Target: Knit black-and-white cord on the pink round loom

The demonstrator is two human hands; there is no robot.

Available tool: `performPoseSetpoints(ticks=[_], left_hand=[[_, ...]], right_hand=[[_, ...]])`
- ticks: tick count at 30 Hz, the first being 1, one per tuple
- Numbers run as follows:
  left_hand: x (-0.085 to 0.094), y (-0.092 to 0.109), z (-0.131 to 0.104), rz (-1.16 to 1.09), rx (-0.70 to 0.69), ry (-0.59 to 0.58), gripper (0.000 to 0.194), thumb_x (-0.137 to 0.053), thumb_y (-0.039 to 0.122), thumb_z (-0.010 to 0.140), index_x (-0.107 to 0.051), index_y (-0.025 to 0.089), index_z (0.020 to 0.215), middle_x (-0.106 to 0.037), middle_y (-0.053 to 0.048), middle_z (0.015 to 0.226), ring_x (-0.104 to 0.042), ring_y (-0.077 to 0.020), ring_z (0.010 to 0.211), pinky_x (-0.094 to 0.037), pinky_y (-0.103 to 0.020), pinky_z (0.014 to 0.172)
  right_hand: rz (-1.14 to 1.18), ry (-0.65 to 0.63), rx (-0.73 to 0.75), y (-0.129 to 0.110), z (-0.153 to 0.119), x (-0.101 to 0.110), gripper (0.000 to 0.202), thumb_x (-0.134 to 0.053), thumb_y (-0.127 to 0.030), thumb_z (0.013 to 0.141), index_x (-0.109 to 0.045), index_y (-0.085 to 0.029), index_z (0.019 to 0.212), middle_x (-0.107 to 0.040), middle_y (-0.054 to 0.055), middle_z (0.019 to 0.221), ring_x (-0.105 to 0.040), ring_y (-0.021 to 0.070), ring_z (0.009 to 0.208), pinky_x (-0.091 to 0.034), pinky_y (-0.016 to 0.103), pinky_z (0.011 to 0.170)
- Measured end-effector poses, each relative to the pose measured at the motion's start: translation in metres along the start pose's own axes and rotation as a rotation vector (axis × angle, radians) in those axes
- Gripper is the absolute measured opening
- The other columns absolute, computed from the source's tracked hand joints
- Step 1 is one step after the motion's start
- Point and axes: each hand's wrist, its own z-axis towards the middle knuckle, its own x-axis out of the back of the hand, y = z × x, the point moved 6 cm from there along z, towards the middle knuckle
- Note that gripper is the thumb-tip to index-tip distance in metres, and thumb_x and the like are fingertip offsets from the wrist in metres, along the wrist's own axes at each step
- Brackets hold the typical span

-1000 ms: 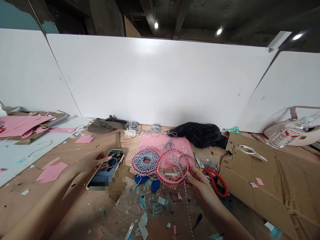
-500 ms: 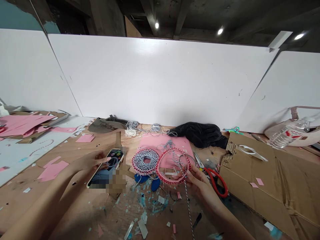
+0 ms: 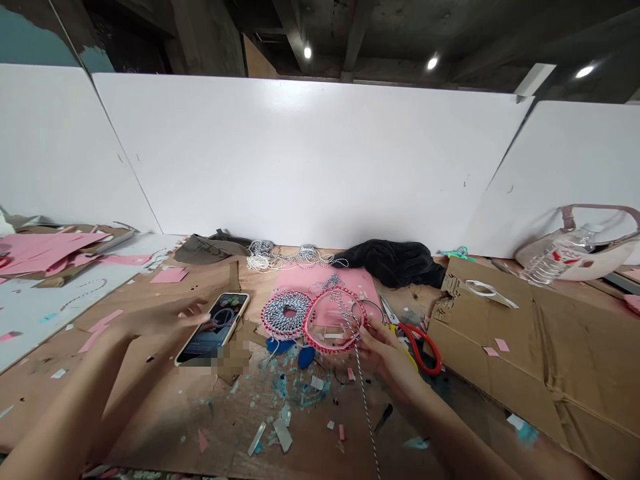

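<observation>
My left hand [image 3: 167, 316] hovers at the left edge of a smartphone [image 3: 216, 328], its fingers apart and one fingertip close to the lit screen. I cannot tell whether that fingertip touches. A ring shows on the screen. My right hand [image 3: 377, 341] pinches the right rim of a pink ring frame [image 3: 306, 327] edged with red loops. Black-and-white cord [image 3: 367, 413] runs from the grip down toward the table's front. Left of the frame lies a round piece wound with black-and-white cord [image 3: 273, 313]. Two blue pieces [image 3: 306, 357] sit below them.
Red-handled scissors [image 3: 425, 353] lie right of my right hand, beside flat cardboard [image 3: 490, 373]. Farther back are black cloth [image 3: 393, 261], cord bundles [image 3: 261, 252], a plastic bottle [image 3: 557, 257] and a bag [image 3: 610, 247]. Pink sheets [image 3: 50, 250] are stacked at left, before a white partition [image 3: 310, 160].
My left hand has drawn back left from the phone, and its fingers have spread. The right hand keeps its hold on the pink ring frame. The view has shifted slightly.
</observation>
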Motion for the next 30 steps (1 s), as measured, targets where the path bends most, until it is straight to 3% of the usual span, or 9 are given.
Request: performPoseSetpoints(ticks=[4, 6, 9, 12, 14, 18, 22, 30], left_hand=[[-0.030, 0.032, -0.004, -0.039, -0.045, -0.020, 0.065, -0.056, 0.075, 0.071, -0.069, 0.027, 0.112, -0.076, -0.010, 0.093, -0.066, -0.0360, 0.105, -0.056, -0.040, 0.076], [-0.058, 0.055, -0.004, -0.093, -0.080, -0.058, 0.065, -0.059, 0.073, 0.072, -0.067, 0.028, 0.118, -0.074, -0.010, 0.110, -0.063, -0.0356, 0.115, -0.056, -0.041, 0.081], [-0.116, 0.098, -0.003, -0.326, -0.124, -0.174, 0.063, -0.064, 0.066, 0.075, -0.061, 0.029, 0.126, -0.064, -0.009, 0.134, -0.058, -0.0323, 0.124, -0.054, -0.040, 0.092], [-0.167, 0.134, 0.008, -0.707, -0.059, -0.275, 0.043, -0.069, 0.052, 0.080, -0.068, 0.025, 0.113, -0.073, -0.008, 0.113, -0.066, -0.0276, 0.110, -0.055, -0.037, 0.089], [-0.184, 0.155, 0.018, -0.973, -0.059, -0.263, 0.027, -0.072, 0.043, 0.081, -0.071, 0.019, 0.094, -0.074, -0.008, 0.091, -0.069, -0.0208, 0.085, -0.057, -0.031, 0.076], [-0.185, 0.187, 0.031, -1.128, -0.150, -0.205, 0.024, -0.075, 0.041, 0.081, -0.066, 0.018, 0.084, -0.066, 0.000, 0.075, -0.059, -0.0079, 0.061, -0.051, -0.017, 0.058], [-0.175, 0.206, 0.028, -1.199, -0.216, -0.174, 0.034, -0.083, 0.042, 0.071, -0.065, 0.015, 0.083, -0.060, 0.003, 0.066, -0.055, -0.0065, 0.055, -0.049, -0.014, 0.051], [-0.167, 0.207, 0.025, -1.148, -0.227, -0.223, 0.038, -0.083, 0.045, 0.070, -0.065, 0.015, 0.082, -0.057, 0.004, 0.061, -0.052, -0.0066, 0.050, -0.049, -0.016, 0.049]], right_hand=[[0.054, -0.039, 0.048, -0.005, 0.000, -0.004, 0.037, -0.089, -0.041, 0.067, -0.067, -0.021, 0.088, -0.066, 0.000, 0.087, -0.065, 0.0156, 0.074, -0.052, 0.026, 0.070], [0.067, -0.063, 0.083, -0.010, 0.000, -0.006, 0.038, -0.088, -0.043, 0.067, -0.067, -0.021, 0.089, -0.067, 0.002, 0.091, -0.067, 0.0179, 0.079, -0.052, 0.027, 0.071], [0.068, -0.080, 0.137, -0.021, -0.001, -0.006, 0.039, -0.088, -0.043, 0.068, -0.067, -0.021, 0.093, -0.067, 0.002, 0.094, -0.067, 0.0192, 0.084, -0.052, 0.028, 0.075], [0.060, -0.105, 0.191, -0.038, -0.003, -0.002, 0.037, -0.085, -0.043, 0.072, -0.067, -0.021, 0.095, -0.067, 0.003, 0.096, -0.066, 0.0189, 0.089, -0.052, 0.028, 0.079], [0.058, -0.115, 0.224, -0.052, -0.006, 0.005, 0.037, -0.085, -0.042, 0.073, -0.066, -0.021, 0.097, -0.067, 0.003, 0.098, -0.066, 0.0193, 0.091, -0.053, 0.030, 0.080], [0.072, -0.128, 0.193, -0.068, -0.014, 0.020, 0.044, -0.089, -0.034, 0.068, -0.065, -0.022, 0.103, -0.066, 0.002, 0.104, -0.069, 0.0211, 0.090, -0.056, 0.036, 0.081], [0.087, -0.197, 0.163, -0.068, -0.020, 0.022, 0.044, -0.087, -0.033, 0.072, -0.065, -0.021, 0.108, -0.068, 0.006, 0.108, -0.070, 0.0235, 0.090, -0.056, 0.039, 0.083], [0.372, -0.243, 0.042, -0.048, -0.003, 0.009, 0.026, -0.086, -0.035, 0.074, -0.069, -0.020, 0.088, -0.071, 0.004, 0.100, -0.068, 0.0260, 0.097, -0.053, 0.042, 0.088]])
